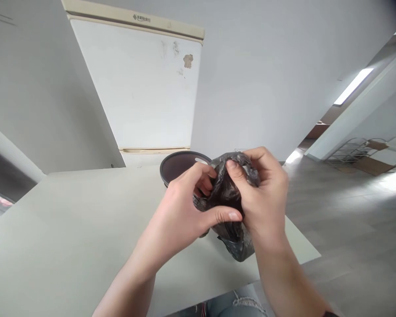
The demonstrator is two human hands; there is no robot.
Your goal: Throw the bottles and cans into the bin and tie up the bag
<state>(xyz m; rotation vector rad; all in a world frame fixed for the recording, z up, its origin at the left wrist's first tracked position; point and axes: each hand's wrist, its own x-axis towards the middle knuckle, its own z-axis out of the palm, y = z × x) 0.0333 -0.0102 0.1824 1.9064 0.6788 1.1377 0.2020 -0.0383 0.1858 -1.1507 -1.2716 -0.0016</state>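
Note:
A crumpled black plastic bag (230,193) is held up between my two hands, over the right part of the table. My right hand (265,200) grips its upper edge, with the thumb pressed on the near side and the fingers behind. On the bag's left side is my left hand (181,211), its fingers curled at the plastic and its thumb stretched across the front. The lower end of the bag hangs loose below my hands. Just behind the left hand stands a dark round bin (178,165) with a slot near its rim, partly hidden by the hand and bag.
The pale table (69,229) reaches to a right edge, beyond which lies grey floor (343,229). A white fridge (138,83) stands behind the table against a grey wall (251,79). A wire rack (350,149) is far off at the right.

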